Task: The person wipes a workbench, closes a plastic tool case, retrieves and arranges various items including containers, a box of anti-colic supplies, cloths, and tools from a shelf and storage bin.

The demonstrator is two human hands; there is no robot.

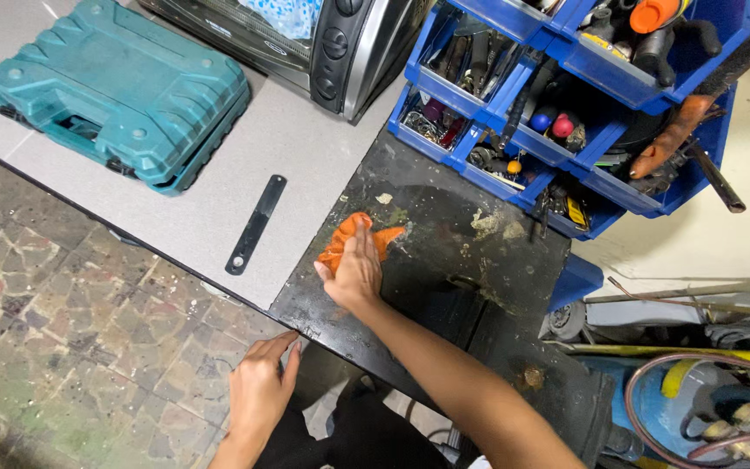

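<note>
R hand (356,276): flat, open, pressing orange rag (346,236) near black bench (479,269) left edge.
L hand (260,387): open, fingertips at bench corner, holds nothing.
Rag: prob. soft, light; bunch anywhere.

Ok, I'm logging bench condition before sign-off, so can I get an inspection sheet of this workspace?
Surface: black metal worktop, scuffed, with pale residue patches; grey counter adjoining it.
Job's things: orange cloth pressed flat on the black worktop.
Clutter: teal tool case, closed, and flat black metal strip on the grey counter.
Grips: right hand palm down on the cloth; left hand at the worktop's near edge, holding nothing.
Cables: coiled hose at lower right.
Surroundings: blue bin rack full of tools, toaster oven, patterned stone floor.
</note>
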